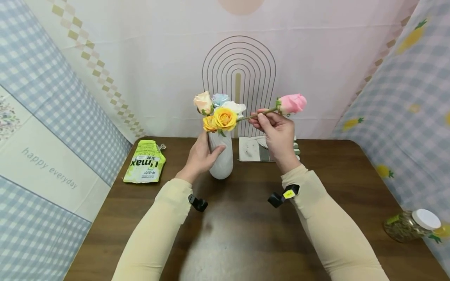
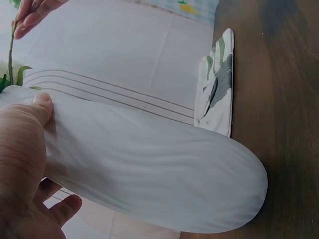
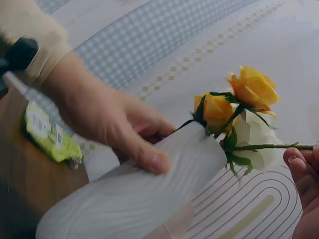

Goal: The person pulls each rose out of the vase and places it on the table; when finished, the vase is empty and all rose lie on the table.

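A white rippled vase (image 1: 222,160) stands on the table, gripped near its top by my left hand (image 1: 201,156), thumb across the front. Yellow roses (image 1: 225,118), a cream rose (image 1: 203,102), a pale blue flower (image 1: 220,100) and a white flower (image 3: 251,137) fill its mouth. Between thumb and fingers my right hand (image 1: 277,132) pinches the green stem of a pink rose (image 1: 293,103). The bloom points right, while the stem's other end reaches the flowers at the vase mouth. Whether that end is inside the vase is hidden by the blooms.
A green and white pouch (image 1: 145,162) with a clip lies at the back left. Behind the right hand is a folded white and grey glove (image 1: 250,149). A white-lidded jar (image 1: 409,225) lies near the right edge. Fabric hangs behind the table (image 1: 239,234).
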A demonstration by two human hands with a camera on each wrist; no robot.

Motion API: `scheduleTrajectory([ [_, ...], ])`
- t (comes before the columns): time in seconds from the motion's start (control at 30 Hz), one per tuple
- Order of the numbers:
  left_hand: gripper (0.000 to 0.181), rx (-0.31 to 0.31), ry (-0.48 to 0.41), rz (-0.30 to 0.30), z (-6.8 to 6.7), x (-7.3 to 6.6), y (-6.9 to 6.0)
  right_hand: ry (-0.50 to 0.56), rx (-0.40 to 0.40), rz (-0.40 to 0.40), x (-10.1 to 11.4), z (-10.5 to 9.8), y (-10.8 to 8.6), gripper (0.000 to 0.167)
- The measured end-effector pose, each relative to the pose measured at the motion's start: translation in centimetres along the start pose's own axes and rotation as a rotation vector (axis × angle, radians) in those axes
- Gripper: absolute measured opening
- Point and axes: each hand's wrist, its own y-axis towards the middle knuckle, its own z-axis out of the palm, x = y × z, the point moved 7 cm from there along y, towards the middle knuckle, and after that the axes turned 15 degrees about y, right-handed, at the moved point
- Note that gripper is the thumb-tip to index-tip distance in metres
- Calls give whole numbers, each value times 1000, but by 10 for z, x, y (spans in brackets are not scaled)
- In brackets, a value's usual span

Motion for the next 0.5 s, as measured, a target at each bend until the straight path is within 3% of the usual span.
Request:
scheduleTrajectory([
  [0.17,76,20,5,12,3,-4,1,103,-68,-16,9,-14,0,20],
  [0.5,81,10,17,-10,-1,3,0,339,-193,-73,43,-51,9,28],
])
